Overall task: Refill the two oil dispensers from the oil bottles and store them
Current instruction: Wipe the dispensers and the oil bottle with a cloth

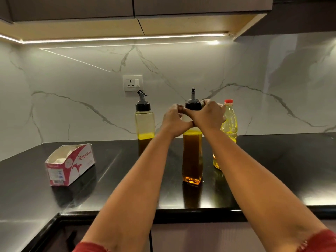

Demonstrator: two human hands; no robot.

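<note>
We had our left hand (174, 120) gripping the upright amber oil dispenser (192, 153) at its neck and our right hand (209, 115) pinching its black cap (193, 106), dead ahead at twelve o'clock.

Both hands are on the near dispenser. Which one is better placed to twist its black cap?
Probably the right hand: its fingers curl round the black cap, while the left hand grips the near dispenser below it.

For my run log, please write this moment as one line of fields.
left hand: grips near dispenser neck | right hand: grips its black cap | far dispenser: capped, low | oil bottle: capped
</note>
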